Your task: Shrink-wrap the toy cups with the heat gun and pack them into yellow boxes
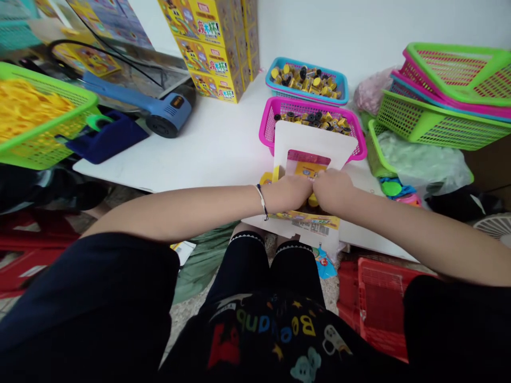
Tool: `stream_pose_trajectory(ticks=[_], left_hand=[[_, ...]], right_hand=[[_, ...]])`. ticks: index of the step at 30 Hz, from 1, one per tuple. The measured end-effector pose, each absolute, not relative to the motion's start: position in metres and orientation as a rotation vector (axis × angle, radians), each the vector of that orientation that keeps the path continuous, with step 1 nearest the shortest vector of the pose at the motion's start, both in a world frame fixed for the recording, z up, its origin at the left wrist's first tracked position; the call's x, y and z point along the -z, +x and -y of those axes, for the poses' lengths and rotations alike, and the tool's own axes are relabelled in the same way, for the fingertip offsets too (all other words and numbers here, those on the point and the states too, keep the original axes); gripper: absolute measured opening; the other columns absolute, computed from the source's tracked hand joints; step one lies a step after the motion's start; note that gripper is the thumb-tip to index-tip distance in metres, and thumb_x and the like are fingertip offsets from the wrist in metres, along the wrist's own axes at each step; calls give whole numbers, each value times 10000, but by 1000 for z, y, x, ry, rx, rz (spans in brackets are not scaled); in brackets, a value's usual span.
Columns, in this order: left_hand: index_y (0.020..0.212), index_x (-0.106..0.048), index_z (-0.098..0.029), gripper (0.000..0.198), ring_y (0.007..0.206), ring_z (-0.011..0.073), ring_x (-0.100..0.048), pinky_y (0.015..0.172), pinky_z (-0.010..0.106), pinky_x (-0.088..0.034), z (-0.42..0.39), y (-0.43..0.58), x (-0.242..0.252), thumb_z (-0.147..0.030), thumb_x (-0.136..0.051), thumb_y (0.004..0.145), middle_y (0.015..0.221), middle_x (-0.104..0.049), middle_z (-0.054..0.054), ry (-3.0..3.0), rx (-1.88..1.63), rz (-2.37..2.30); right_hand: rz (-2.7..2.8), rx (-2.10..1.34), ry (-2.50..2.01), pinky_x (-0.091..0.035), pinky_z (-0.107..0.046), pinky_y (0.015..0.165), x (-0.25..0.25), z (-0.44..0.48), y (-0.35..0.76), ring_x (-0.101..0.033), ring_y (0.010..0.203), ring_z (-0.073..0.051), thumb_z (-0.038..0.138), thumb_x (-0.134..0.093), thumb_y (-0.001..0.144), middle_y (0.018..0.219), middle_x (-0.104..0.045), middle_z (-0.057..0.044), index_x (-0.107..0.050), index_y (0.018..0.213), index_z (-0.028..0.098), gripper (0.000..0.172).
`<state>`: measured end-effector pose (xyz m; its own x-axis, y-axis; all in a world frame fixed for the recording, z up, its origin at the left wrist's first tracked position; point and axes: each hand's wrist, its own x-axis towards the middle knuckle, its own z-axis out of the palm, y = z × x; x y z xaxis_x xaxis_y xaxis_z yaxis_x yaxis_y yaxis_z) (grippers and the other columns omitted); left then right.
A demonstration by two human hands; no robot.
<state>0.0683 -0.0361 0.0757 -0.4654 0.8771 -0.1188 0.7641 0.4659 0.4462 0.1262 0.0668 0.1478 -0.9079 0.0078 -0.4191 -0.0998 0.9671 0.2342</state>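
An open cardboard box, its white flap point(315, 139) with a window cut-out raised at the far side, stands at the table's front edge. Yellow items show inside it. My left hand point(288, 192) and my right hand point(332, 190) meet over the box, both closed with knuckles up. What the fingers hold, if anything, is hidden. Just beyond the flap sits a pink basket point(265, 126) of small yellow and black pieces, and behind that a blue basket point(342, 85) with similar pieces.
Stacked yellow boxes point(211, 50) stand at the back. On the left are a blue tool point(167, 109), a dark blue dispenser point(107, 138) and a green basket point(85, 103) of yellow pieces. Nested baskets point(431, 119) and plastic bags point(425, 157) lie right.
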Motion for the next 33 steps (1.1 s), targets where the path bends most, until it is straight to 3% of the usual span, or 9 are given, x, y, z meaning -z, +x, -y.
stream_pose_trajectory(ticks=[4, 6, 8, 11, 13, 16, 22, 26, 33], left_hand=[[1209, -653, -121, 388, 927, 266, -742, 773, 299, -529, 36, 64, -84, -178, -746, 837, 951, -757, 134, 1315, -338, -2543], [1333, -550, -116, 685, 943, 274, -740, 758, 294, -528, 37, 62, -95, -236, -864, 737, 1023, -756, 140, 1347, -409, -2479], [1407, -442, -132, 901, 917, 253, -738, 745, 285, -529, 38, 64, -107, -329, -927, 674, 1045, -753, 126, 1358, -654, -2324], [1404, -377, -176, 817, 885, 194, -734, 771, 287, -543, 38, 74, -116, -398, -853, 777, 1060, -742, 108, 1304, -1190, -1994], [1325, -424, -187, 640, 912, 177, -729, 802, 296, -549, 37, 81, -116, -366, -795, 834, 1085, -734, 108, 1256, -1426, -1854], [1229, -500, -183, 449, 970, 173, -719, 830, 293, -543, 41, 85, -114, -272, -732, 855, 1111, -731, 93, 1265, -1500, -1858], [1298, -626, -204, 532, 887, 160, -691, 796, 266, -498, 59, 75, -119, -199, -714, 773, 1075, -745, 32, 1453, -1039, -2102], [1123, -714, -192, 383, 832, 154, -664, 741, 250, -464, 47, 71, -111, -201, -740, 741, 997, -752, 8, 1420, -764, -2161], [1086, -795, -241, 363, 851, 168, -665, 776, 257, -471, 14, 53, -97, -294, -838, 730, 1038, -762, 19, 1409, -492, -2003]], right_hand=[[-2815, -234, -74, -565, -421, 829, -147, -94, 126, -696, 1053, -350, 301, -742, 860, 1085, -735, -200, -777, 992, 142, 209], [-2942, 123, -110, -556, -396, 803, -151, -113, 128, -695, 898, -265, 343, -682, 910, 925, -730, -123, -751, 897, 182, 176], [-3061, 742, -109, -552, -351, 745, -150, -128, 133, -656, 810, -198, 381, -607, 962, 877, -695, -63, -712, 932, 216, 198], [-3056, 1676, 2, -543, -291, 660, -135, -135, 142, -631, 851, -165, 506, -511, 1006, 1031, -653, -34, -632, 1105, 289, 267], [-3007, 1962, 72, -554, -286, 682, -121, -131, 147, -632, 939, -168, 538, -478, 1014, 1135, -627, -34, -598, 1139, 317, 281], [-3028, 2010, 91, -571, -313, 801, -105, -129, 149, -627, 1046, -180, 545, -441, 1027, 1183, -618, -40, -600, 1125, 310, 301], [-3048, 1919, -7, -544, -385, 898, -107, -160, 146, -632, 948, -187, 370, -644, 912, 1008, -670, -16, -686, 979, 275, 124], [-2947, 1962, 77, -539, -381, 861, -104, -174, 148, -632, 888, -180, 309, -668, 859, 958, -698, -9, -717, 926, 265, 93], [-2732, 2010, 171, -484, -303, 709, -82, -182, 147, -613, 832, -153, 340, -715, 794, 912, -705, -6, -727, 887, 241, 136]])
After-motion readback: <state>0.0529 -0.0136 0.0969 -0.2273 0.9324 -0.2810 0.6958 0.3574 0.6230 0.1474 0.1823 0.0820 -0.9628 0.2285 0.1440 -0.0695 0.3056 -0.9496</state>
